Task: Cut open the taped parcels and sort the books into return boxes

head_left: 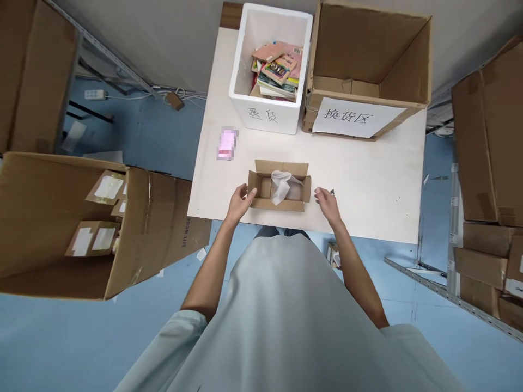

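Observation:
A small open cardboard box [281, 204] lies near the front edge of the table, its flaps spread outward. White, crumpled thin wrapping [281, 188] sits inside it, and whether anything is under the wrapping is hidden. My left hand [241, 203] is at the box's left end, thumb over the flap and fingers outside it. Just off the right end, apart from the box, is my right hand [328, 206] with its fingers curled. A small dark tip sticks out beside those fingers; the rest of that object is hidden in the hand.
On the white table [368, 179] stand a white foam box [265, 114] of books and a large open carton [408, 103], both labelled. A pink blurred item [227, 144] lies at left. Another big carton [147, 218] holds small parcels. Stacked cartons [482, 261] line the right.

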Available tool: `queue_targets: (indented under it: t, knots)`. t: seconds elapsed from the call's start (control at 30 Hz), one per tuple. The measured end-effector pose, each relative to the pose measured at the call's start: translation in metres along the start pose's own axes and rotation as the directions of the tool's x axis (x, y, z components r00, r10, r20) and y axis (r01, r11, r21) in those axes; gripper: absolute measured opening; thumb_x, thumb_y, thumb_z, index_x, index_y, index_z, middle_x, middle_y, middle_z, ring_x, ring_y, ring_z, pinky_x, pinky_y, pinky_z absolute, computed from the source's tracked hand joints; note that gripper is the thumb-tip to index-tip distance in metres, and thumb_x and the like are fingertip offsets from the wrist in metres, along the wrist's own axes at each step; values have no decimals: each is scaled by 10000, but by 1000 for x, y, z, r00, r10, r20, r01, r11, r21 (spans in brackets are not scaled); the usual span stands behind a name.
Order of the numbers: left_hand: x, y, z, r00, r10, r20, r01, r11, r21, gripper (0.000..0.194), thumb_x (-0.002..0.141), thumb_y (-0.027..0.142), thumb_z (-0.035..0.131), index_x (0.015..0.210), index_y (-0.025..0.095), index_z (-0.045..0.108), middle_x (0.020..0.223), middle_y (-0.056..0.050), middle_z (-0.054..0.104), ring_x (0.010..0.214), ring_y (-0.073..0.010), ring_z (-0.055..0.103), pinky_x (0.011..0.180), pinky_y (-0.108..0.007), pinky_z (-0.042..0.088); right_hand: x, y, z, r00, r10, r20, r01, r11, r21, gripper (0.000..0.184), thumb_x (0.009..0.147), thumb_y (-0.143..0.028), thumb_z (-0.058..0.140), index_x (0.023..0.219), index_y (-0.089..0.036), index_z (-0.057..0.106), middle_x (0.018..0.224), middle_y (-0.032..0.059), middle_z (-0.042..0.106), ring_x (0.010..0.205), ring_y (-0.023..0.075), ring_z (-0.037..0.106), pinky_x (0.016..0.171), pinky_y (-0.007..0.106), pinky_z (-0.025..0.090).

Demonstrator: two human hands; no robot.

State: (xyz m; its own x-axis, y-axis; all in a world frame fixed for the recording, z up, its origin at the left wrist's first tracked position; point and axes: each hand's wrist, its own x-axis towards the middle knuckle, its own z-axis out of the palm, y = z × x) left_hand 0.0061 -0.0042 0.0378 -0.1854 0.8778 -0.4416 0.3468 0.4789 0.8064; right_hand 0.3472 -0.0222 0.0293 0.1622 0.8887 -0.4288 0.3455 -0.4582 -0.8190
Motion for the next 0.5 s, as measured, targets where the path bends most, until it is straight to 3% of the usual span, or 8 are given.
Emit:
queue_targets:
  t: [0.1, 0.2, 0.37, 0.5]
  knots:
    - [11, 1, 5, 993, -45, 112, 56, 994, -93, 692, 1055, 721, 586, 1472, 173, 658, 1645, -235, 638, 1585, -363, 568, 1249, -515, 525, -4, -4, 23, 992, 44, 115, -64, 982, 179, 964, 1054, -926, 271, 1532, -188, 665, 1540, 211, 727, 1336, 268, 760, 1146, 475, 617]
    - [8, 2, -1, 981, -62, 186, 84, 990, -113, 744, 1075, 769, 485, 1476, 165, 656, 1712, -230, 574, 1615, -359, 538, 1218, -476, 555, -20, -17, 39, 990, 37, 137, -67, 974, 216, 1001, 1047, -944, 240, 1585, -202, 642, 1622, 206, 675, 1405, 267, 728, 1178, 467, 599]
    - [-14, 8, -31, 967, 102, 231, -75, 989, -125, 767, 1086, 804, 445, 1464, 176, 671, 1623, -184, 655, 1552, -317, 591, 1216, -433, 565, -66, -36, 45, 999, 31, -29, -25, 981, 194, 1018, 990, -1008, 343, 1564, -242, 693, 1680, 165, 636, 1491, 308, 671, 1264, 508, 533]
    - [-29, 23, -45, 930, 250, 271, -234, 968, -91, 754, 1104, 791, 429, 1520, 202, 654, 1627, -172, 658, 1549, -304, 599, 1232, -431, 555, -116, -46, 37, 985, 11, -173, 29, 973, 227, 953, 1003, -983, 402, 1555, -267, 703, 1664, 137, 658, 1481, 310, 680, 1247, 511, 554]
